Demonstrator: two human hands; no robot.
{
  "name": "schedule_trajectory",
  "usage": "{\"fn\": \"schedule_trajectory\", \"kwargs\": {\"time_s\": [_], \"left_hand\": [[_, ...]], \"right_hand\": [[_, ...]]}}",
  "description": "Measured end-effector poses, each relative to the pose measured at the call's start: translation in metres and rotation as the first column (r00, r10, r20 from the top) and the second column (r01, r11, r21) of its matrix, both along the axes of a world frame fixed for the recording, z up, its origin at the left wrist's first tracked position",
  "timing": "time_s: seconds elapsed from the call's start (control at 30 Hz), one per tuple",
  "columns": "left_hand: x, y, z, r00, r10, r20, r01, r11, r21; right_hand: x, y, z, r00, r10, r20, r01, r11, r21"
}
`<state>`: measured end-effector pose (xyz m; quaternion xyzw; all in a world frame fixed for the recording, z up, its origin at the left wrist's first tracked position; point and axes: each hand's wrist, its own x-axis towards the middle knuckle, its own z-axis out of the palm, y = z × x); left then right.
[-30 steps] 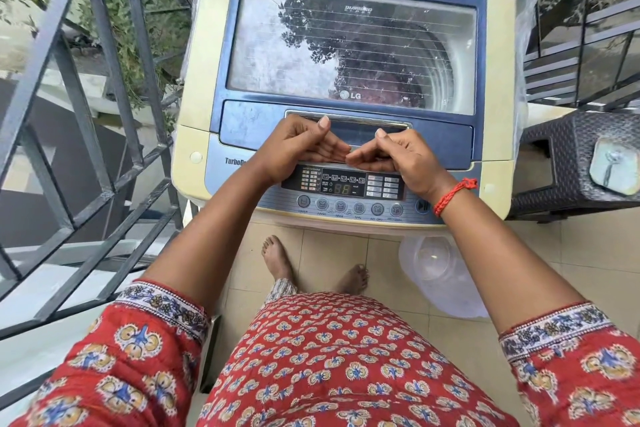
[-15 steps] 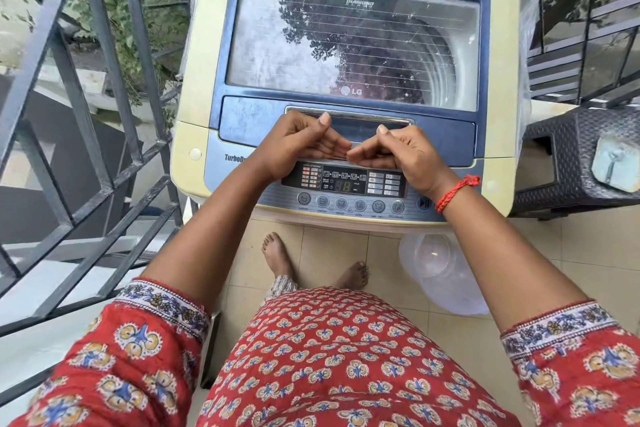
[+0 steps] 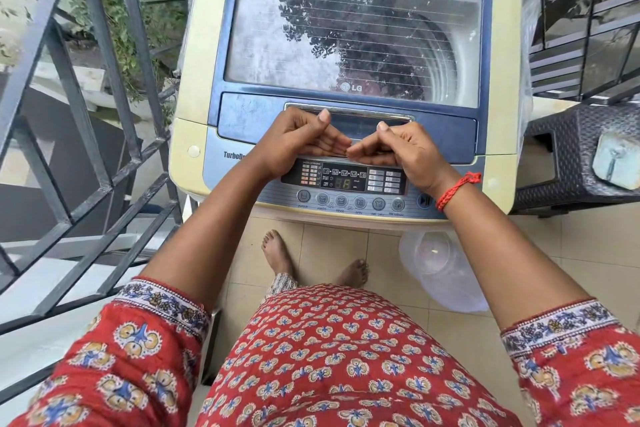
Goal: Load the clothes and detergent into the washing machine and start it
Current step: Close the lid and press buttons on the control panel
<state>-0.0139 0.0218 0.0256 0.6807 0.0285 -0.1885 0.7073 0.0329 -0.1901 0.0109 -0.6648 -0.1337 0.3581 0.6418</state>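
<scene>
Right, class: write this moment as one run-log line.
washing machine lid: closed | left hand: fingers curled, holding nothing | right hand: same, fingertips meeting the left's | control panel: display lit

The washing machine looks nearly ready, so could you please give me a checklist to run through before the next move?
1. Blue glass-windowed lid of the cream top-loading washing machine closed: ok.
2. Clothes in drum: dark reddish shape shows through the glass, cannot tell.
3. Detergent added: cannot tell.
4. Dark control display powered: digits lit, ok.
5. Left hand and right hand free, fingers curled, holding nothing: ok.
6. Round start/pause button reachable beside the right wrist: ok.
</scene>
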Motion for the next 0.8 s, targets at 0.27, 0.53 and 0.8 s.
{"fn": "schedule_trajectory", "kwargs": {"time_s": [0.27,0.53,0.8], "left_hand": [[0.0000,0.0010,0.0002,1.000,-0.017,0.002,0.017,1.000,0.000],[0.0005,0.0017,0.0003,1.000,-0.021,-0.010,0.021,1.000,0.010],[0.0001,0.0014,0.0003,1.000,-0.018,-0.005,0.018,1.000,0.017]], "right_hand": [[-0.0001,0.0001,-0.0013,1.000,-0.004,0.006,0.004,1.000,0.007],[-0.0003,0.0001,-0.0005,1.000,-0.002,0.011,0.002,1.000,-0.003],[-0.0006,0.0007,0.0008,1.000,-0.007,0.011,0.007,1.000,-0.009]]}}
